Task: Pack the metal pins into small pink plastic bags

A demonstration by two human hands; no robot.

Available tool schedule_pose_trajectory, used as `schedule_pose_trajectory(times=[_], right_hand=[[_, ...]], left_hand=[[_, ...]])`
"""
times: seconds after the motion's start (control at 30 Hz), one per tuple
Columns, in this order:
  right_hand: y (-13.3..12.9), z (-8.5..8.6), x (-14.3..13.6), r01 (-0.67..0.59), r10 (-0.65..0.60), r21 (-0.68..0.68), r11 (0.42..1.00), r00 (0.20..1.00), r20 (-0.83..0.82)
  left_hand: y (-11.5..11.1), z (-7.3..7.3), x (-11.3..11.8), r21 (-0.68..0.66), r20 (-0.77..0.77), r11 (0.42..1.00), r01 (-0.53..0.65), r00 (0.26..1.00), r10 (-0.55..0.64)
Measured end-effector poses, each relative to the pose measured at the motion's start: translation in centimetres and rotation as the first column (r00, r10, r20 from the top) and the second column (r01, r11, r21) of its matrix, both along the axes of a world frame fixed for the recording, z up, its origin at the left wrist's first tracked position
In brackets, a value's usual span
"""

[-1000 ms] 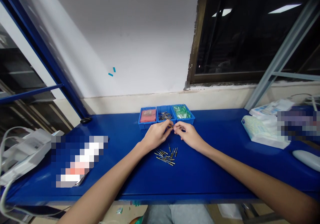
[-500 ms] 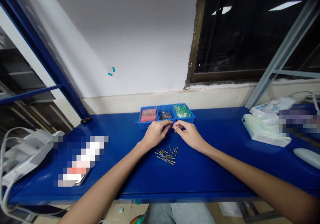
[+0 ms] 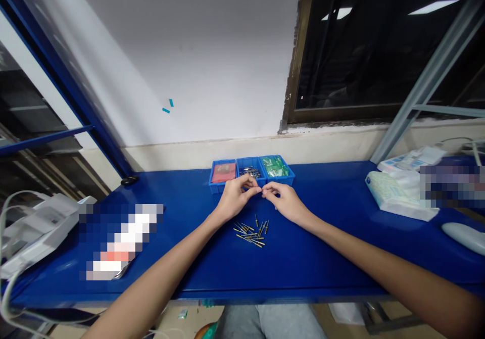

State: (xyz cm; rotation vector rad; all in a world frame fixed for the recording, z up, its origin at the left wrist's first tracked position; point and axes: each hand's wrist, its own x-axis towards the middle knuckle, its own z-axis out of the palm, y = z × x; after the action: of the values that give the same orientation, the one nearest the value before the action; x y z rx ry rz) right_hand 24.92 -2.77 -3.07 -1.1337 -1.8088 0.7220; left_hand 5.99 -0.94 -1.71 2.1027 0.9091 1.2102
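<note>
The left hand (image 3: pixel 235 196) and right hand (image 3: pixel 283 200) meet over the counter (image 3: pixel 322 273), fingertips close; whether either grip is closed on something, I cannot tell. Loose rivets (image 3: pixel 250 237) lie nearer the front edge, blue bins (image 3: pixel 247 161) by the back edge.

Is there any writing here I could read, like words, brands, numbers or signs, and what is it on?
None can be read.
Patterned soft pack: a dark blue round mark, too small to read.
Green packets: pale patches, too small to read.
Red packet: no lettering discernible.
Metal pieces: too small to show any marking.
Pixelated patches at left and right: unreadable.
</note>
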Motion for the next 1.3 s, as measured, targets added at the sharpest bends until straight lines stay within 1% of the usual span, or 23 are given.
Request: schedule_pose_trajectory(times=[0.1, 0.2, 0.3, 0.37, 0.43, 0.5, 0.57, 0.67, 0.7, 0.77, 0.83, 0.9, 1.03, 1.1, 1.2, 1.23, 1.3], right_hand=[[0.1, 0.0, 0.1, -0.004, 0.003, -0.031, 1.000, 0.998, -0.055], [0.3, 0.0, 0.2, 0.004, -0.005, -0.006, 1.000, 0.995, -0.095], [0.1, 0.1, 0.2, 0.009, -0.004, 0.068, 0.998, 0.998, -0.064], [-0.1, 0.4, 0.1, 0.005, 0.000, 0.101, 0.995, 0.999, -0.045], [-0.4, 0.7, 0.0, -0.005, 0.010, 0.094, 0.996, 0.999, -0.050], [-0.6, 1.0, 0.0, -0.008, 0.013, 0.074, 0.997, 0.998, -0.069], [-0.5, 1.0, 0.1, 0.001, 0.005, 0.070, 0.998, 0.996, -0.085], [-0.2, 0.7, 0.2, 0.014, -0.008, 0.071, 0.997, 0.996, -0.086], [0.0, 0.6, 0.3, 0.015, -0.009, 0.067, 0.998, 0.997, -0.078], [0.1, 0.3, 0.2, 0.008, -0.004, 0.059, 0.998, 0.998, -0.063], [0.1, 0.2, 0.1, -0.016, 0.019, 0.057, 0.998, 0.998, -0.052], [-0.1, 0.2, -0.1, -0.038, 0.041, 0.063, 0.997, 0.998, -0.041], [-0.3, 0.3, -0.2, -0.032, 0.032, 0.091, 0.995, 0.999, 0.000], [-0.4, 0.4, -0.1, -0.033, 0.030, 0.115, 0.993, 0.999, 0.033], [-0.2, 0.9, 0.2, -0.041, 0.018, 0.187, 0.981, 0.992, 0.124], [0.0, 1.2, 0.4, -0.039, 0.000, 0.228, 0.973, 0.986, 0.168], [1.1, 2.0, 0.6, -0.030, -0.061, 0.335, 0.942, 0.964, 0.259]], left_hand=[[-0.1, 0.0, 0.1, -0.010, 0.013, 1.000, 0.009, 1.000, -0.009], [-0.1, -0.1, 0.2, -0.002, -0.004, 1.000, 0.013, 1.000, -0.013], [-0.2, -0.3, 0.1, 0.086, -0.151, 0.996, 0.023, 0.988, -0.010], [-0.3, -0.4, -0.1, 0.170, -0.290, 0.985, 0.042, 0.957, 0.009], [-0.3, -0.5, -0.3, 0.226, -0.399, 0.974, 0.034, 0.915, 0.061], [-0.3, -0.6, -0.3, 0.245, -0.444, 0.969, 0.004, 0.889, 0.109], [-0.2, -0.6, -0.4, 0.248, -0.419, 0.968, -0.017, 0.900, 0.124], [-0.1, -0.3, -0.2, 0.233, -0.305, 0.972, -0.046, 0.945, 0.117], [-0.1, -0.1, -0.1, 0.203, -0.258, 0.977, -0.059, 0.960, 0.112], [-0.1, 0.1, 0.0, 0.092, -0.166, 0.993, -0.069, 0.982, 0.084], [-0.1, 0.2, 0.2, -0.044, -0.068, 0.998, -0.039, 0.997, 0.036], [-0.2, 0.2, 0.3, -0.151, 0.017, 0.988, 0.025, 1.000, -0.023], [-0.2, 0.3, 0.4, -0.267, 0.126, 0.954, 0.137, 0.986, -0.106], [-0.1, 0.4, 0.5, -0.286, 0.156, 0.943, 0.172, 0.979, -0.131], [0.1, 0.4, 0.4, -0.262, 0.177, 0.945, 0.195, 0.972, -0.151], [0.1, 0.3, 0.4, -0.239, 0.184, 0.955, 0.175, 0.974, -0.133], [0.3, 0.3, 0.2, -0.171, 0.170, 0.982, 0.081, 0.984, -0.052]])
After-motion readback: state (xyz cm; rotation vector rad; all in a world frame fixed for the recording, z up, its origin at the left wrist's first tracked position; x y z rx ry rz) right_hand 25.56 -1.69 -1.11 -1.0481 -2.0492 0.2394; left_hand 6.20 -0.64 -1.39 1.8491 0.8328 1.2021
